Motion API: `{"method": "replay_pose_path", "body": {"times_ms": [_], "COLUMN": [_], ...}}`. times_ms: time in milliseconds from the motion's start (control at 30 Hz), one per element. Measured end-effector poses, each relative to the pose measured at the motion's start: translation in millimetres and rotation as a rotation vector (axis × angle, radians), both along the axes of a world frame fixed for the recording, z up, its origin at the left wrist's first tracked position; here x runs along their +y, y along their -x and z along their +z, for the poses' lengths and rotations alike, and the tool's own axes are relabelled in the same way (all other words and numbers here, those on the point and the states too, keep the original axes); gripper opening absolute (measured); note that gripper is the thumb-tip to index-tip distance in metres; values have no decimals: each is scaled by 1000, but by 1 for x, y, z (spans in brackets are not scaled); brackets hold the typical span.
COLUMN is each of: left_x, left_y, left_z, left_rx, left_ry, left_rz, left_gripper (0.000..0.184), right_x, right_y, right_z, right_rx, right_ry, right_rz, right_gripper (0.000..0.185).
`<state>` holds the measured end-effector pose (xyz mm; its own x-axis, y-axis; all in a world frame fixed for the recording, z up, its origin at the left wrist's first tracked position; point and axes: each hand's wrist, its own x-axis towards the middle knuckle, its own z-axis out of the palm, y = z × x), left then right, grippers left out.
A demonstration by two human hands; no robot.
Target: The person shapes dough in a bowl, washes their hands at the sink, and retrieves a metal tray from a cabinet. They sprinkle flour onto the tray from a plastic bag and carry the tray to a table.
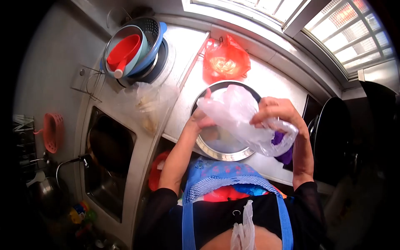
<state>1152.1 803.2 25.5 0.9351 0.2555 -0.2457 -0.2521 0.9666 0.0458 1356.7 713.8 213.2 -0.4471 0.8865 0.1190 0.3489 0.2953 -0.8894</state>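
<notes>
A translucent whitish plastic bag (237, 110) is held over a round metal basin (223, 155) with a shiny rim. My right hand (278, 110) grips the bag's upper right part, fingers curled in, and a loop of the bag hangs below it. At the bag's other end is my left hand (201, 117), closed against it, with some fingers hidden behind the plastic. Inside the basin, pale contents show only dimly under the bag. Part of a purple cloth-like thing (284, 157) lies beside the basin, behind the bag's loop.
A red plastic bag (227, 60) stands behind the basin. To the left are stacked bowls and colanders (143, 39) with a red dipper (124, 52), and a clear bag (148, 104) near the sink (132, 175). A black pan (329, 129) stands at the right.
</notes>
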Motion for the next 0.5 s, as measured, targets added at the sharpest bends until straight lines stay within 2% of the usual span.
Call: {"method": "replay_pose_path", "body": {"times_ms": [33, 67, 133, 167, 200, 267, 300, 333, 433, 500], "left_x": [-5, -9, -7, -5, -4, -1, 4, 6, 10, 13], "left_y": [-2, 2, 15, 22, 25, 30, 35, 40, 51, 54], "left_z": [-6, -12, -19, 4, 11, 19, 16, 17, 24, 27], "left_rx": [-30, -28, 233, 274, 278, 178, 202, 208, 266, 274], "left_ry": [80, 92, -174, -206, -214, -409, -473, -479, -714, -733], "left_rz": [-6, -9, -3, -48, -45, -8, -6, -10, 4, -3], "left_gripper": [63, 63, 44, 43, 43, 48, 55, 55, 55, 55], "right_x": [-12, -24, -47, -58, -69, -85, -90, -95, -98, -92], "right_y": [-1, -2, -7, -13, -15, -18, -20, -23, -32, -39], "right_z": [-4, -7, -20, -29, -38, -56, -65, -81, -124, -144], "right_rx": [-110, -136, -216, -291, -287, -159, 11, -7, 65, 321], "right_ry": [-47, -55, -66, -66, -75, 117, 297, 267, 270, 319], "right_rz": [26, 55, 27, 28, 30, -193, -222, -282, -366, -420], "right_gripper": [20, 24, 28, 43, 43, 63, 77, 77, 71, 65]}}
